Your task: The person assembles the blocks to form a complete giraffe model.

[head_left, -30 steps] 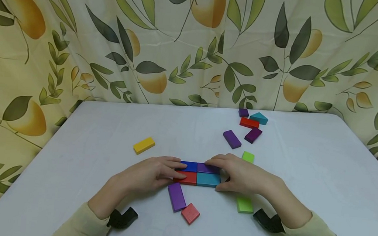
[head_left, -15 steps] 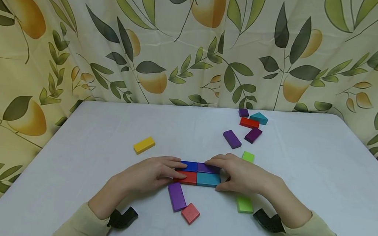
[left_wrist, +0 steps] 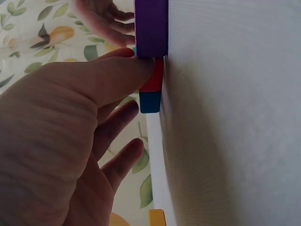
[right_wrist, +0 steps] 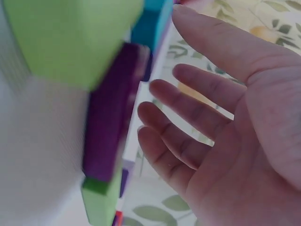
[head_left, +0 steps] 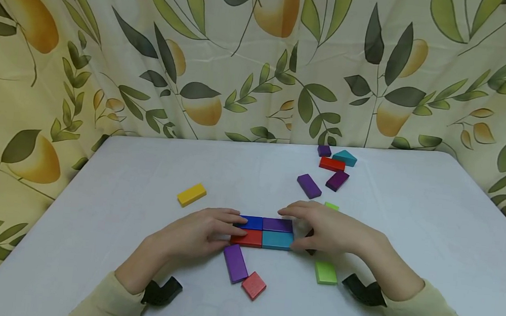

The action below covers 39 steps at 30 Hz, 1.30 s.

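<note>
A blue block (head_left: pixel 255 222), a purple block (head_left: pixel 277 225), a red block (head_left: pixel 252 239) and a teal block (head_left: pixel 277 240) lie together as a two-by-two rectangle on the white table. My left hand (head_left: pixel 202 231) rests at its left end, with fingertips on the blue and red blocks; in the left wrist view the thumb is against the red block (left_wrist: pixel 153 82). My right hand (head_left: pixel 341 230) hovers at the right end with spread fingers, holding nothing, its thumb beside the teal block. Partly under that hand lies a dark purple block (right_wrist: pixel 110 113), between two light green blocks, the nearer one (head_left: pixel 326 273) plainly visible.
Closer to me are a loose purple block (head_left: pixel 235 264) and a small red square block (head_left: pixel 254 285). A yellow block (head_left: pixel 191 195) sits at the left. Farther back right are a purple block (head_left: pixel 309 186), a red block (head_left: pixel 332 164) and a teal triangle (head_left: pixel 344 158).
My right hand has lifted off the purple block and shifted slightly right, its fingers parting from the rectangle. The left hand keeps its place on the blocks.
</note>
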Each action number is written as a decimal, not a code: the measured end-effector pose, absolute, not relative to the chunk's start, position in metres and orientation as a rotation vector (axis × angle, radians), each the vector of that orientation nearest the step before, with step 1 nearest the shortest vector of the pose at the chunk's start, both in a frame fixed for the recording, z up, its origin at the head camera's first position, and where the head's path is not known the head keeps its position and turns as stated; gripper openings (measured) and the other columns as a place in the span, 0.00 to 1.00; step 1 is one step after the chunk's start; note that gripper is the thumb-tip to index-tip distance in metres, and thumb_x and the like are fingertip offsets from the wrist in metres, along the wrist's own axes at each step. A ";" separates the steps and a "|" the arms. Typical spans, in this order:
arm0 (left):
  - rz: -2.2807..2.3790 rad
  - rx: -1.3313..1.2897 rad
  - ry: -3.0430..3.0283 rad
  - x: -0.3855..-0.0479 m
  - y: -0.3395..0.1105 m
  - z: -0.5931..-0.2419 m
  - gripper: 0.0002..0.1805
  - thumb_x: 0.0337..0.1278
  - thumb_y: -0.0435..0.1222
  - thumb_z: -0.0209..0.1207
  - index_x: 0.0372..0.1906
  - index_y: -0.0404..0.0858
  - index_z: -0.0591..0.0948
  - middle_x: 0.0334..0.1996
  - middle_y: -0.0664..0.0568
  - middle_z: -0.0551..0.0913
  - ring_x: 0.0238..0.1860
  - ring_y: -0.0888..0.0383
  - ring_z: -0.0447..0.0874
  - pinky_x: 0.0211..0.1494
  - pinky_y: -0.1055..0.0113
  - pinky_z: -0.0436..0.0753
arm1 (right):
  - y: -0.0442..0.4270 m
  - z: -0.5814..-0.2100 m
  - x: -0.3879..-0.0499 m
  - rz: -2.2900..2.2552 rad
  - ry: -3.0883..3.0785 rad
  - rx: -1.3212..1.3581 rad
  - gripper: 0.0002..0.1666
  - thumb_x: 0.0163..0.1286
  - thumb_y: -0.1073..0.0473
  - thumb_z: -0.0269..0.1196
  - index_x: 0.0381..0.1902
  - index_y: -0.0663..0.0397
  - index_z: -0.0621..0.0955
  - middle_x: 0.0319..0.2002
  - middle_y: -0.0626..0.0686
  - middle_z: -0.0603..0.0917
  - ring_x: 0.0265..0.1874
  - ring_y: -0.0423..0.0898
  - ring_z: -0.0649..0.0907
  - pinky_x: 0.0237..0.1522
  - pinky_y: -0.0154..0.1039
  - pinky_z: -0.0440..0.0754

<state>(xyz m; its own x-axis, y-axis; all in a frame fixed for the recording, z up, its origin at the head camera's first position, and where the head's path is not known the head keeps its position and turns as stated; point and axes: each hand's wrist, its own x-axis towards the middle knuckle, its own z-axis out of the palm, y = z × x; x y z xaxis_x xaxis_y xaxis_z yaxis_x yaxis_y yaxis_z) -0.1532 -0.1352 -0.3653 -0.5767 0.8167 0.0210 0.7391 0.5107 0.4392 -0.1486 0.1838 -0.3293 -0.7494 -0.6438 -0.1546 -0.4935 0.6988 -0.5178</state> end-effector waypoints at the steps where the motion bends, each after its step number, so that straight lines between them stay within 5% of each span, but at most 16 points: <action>1: 0.612 1.331 2.563 -0.153 -0.135 -0.365 0.21 0.67 0.34 0.63 0.64 0.46 0.82 0.68 0.58 0.74 0.73 0.56 0.64 0.70 0.58 0.70 | 0.185 -0.327 -0.149 -0.655 2.594 -0.879 0.32 0.65 0.54 0.72 0.66 0.53 0.79 0.63 0.53 0.78 0.59 0.54 0.77 0.57 0.53 0.80; 8: 0.635 1.338 2.561 -0.153 -0.137 -0.366 0.21 0.67 0.33 0.64 0.63 0.45 0.83 0.68 0.57 0.75 0.72 0.56 0.66 0.70 0.58 0.70 | 0.199 -0.317 -0.150 -0.612 2.616 -0.779 0.25 0.63 0.55 0.74 0.56 0.55 0.83 0.49 0.49 0.82 0.48 0.49 0.81 0.51 0.48 0.83; 25: 0.659 1.317 2.552 -0.153 -0.137 -0.367 0.21 0.67 0.32 0.63 0.63 0.46 0.83 0.68 0.57 0.74 0.72 0.57 0.66 0.70 0.59 0.70 | 0.196 -0.322 -0.138 -0.363 2.670 -0.654 0.30 0.54 0.43 0.78 0.52 0.48 0.83 0.47 0.48 0.78 0.45 0.47 0.79 0.48 0.50 0.84; 39: 0.657 1.271 2.548 -0.151 -0.136 -0.364 0.21 0.67 0.32 0.63 0.63 0.46 0.83 0.69 0.57 0.74 0.73 0.56 0.65 0.70 0.58 0.71 | 0.196 -0.318 -0.137 -0.439 2.651 -0.683 0.29 0.54 0.56 0.76 0.55 0.50 0.82 0.50 0.51 0.78 0.49 0.51 0.77 0.48 0.50 0.84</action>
<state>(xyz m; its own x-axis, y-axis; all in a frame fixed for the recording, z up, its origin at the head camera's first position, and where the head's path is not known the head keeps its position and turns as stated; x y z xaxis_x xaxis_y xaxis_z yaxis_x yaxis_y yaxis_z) -0.1507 -0.1361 -0.3641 -0.6022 0.7983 0.0039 0.7008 0.5263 0.4815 -0.1367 0.1962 -0.3177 -0.8153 -0.5124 -0.2697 -0.3982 0.8343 -0.3812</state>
